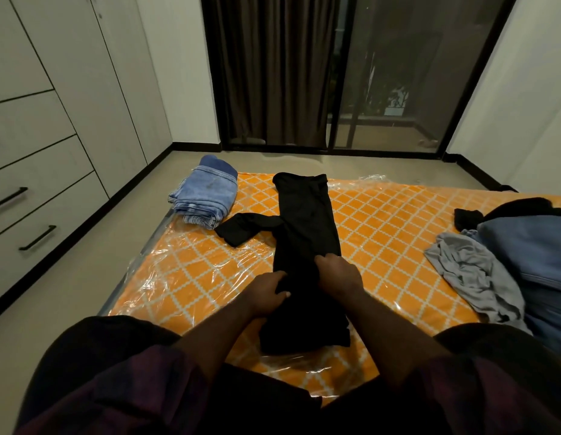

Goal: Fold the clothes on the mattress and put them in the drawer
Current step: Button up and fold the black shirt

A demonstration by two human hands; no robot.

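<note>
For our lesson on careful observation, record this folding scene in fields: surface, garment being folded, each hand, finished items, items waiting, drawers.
surface: orange diamond-patterned mattress, wrapped in clear plastic
being folded: long black fabric garment, laid lengthwise, one sleeve out left
left hand: grips its near part
right hand: grips it alongside
finished: folded light-blue denim jeans, far left corner
waiting: crumpled grey cloth garment, right side
drawers: white drawers with black bar handles, shut

folded jeans (204,196) far left, clothes pile (508,262) right, bare mattress (383,221) between
</note>
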